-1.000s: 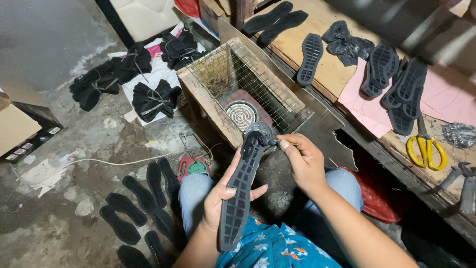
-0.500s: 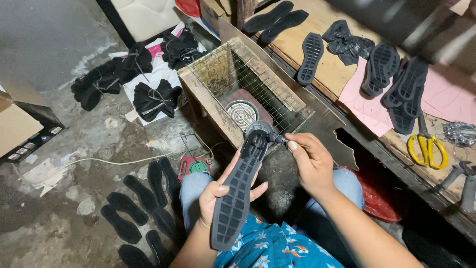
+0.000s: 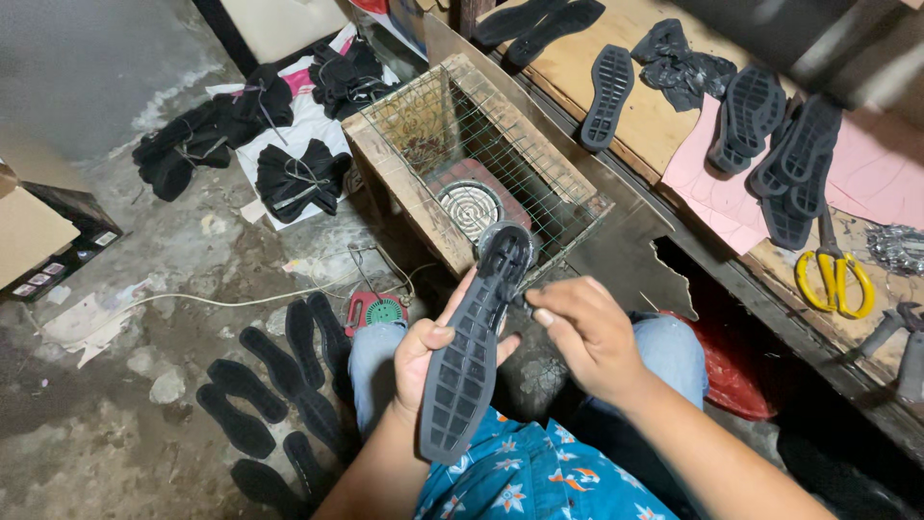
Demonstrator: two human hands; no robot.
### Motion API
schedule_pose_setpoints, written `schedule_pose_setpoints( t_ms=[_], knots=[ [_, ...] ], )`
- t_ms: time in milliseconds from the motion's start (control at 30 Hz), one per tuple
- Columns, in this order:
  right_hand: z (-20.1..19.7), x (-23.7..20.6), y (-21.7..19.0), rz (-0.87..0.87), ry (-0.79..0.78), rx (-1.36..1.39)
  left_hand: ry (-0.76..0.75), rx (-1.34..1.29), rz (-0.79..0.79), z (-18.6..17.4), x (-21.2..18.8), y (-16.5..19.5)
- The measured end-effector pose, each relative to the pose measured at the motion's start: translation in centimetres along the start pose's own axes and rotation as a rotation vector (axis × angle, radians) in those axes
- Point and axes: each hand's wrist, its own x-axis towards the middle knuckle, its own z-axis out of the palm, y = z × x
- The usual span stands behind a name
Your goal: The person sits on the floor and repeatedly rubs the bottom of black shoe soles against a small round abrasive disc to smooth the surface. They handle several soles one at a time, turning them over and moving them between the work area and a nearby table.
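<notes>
Shoe sole [image 3: 472,351] lay tread-up along the left hand [image 3: 428,356], thumb and fingers clasping its middle. Right hand [image 3: 587,332] pinched a small dark tool at the sole's edge, fingers curled. Beyond the sole's tip stood a wire-topped wooden box [image 3: 404,183] holding a coil heater [image 3: 469,204].

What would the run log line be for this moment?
left hand: holds dark shoe sole | right hand: pinching sole's edge | behind: wire-mesh box with round heater coil
</notes>
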Motion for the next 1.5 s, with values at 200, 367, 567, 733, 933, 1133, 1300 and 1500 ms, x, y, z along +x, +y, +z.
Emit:
schedule_pose_setpoints(
  t_ms=[200, 367, 567, 733, 933, 1133, 1300, 1500],
  knots=[
    [-0.8, -1.8, -0.6, -0.006, -0.221, 0.148, 0.204, -0.152, 0.156, 0.2, 1.0, -0.2],
    [-1.1, -2.9, 0.8, 0.297, -0.078, 0.429, -0.135, -0.237, 0.021, 1.0, 1.0, -0.2],
    [-1.2, -1.9, 1.1, 0.265, -0.037, 0.299, -0.177, -0.183, -0.020, 2.3, 1.2, -0.2],
    [-2.1, -1.7, -0.6, 0.074, -0.141, 0.222, -0.263, -0.187, 0.020, 3.1, 1.7, 0.3],
    [-2.1, -1.6, -2.0, 0.030, -0.145, 0.096, -0.153, -0.106, 0.110, 4.0, 2.8, 0.6],
    [-1.8, -1.4, -3.3, -0.104, -0.202, 0.096, -0.113, -0.092, 0.148, 4.5, 4.4, 1.2],
    [-1.7, -1.4, -3.9, -0.006, -0.095, 0.017, -0.242, -0.096, 0.147, 4.5, 4.8, 1.1],
    [-1.9, -1.4, -4.5, -0.157, -0.225, 0.131, -0.161, -0.106, 0.173, 4.5, 5.4, 1.0]
  ],
)
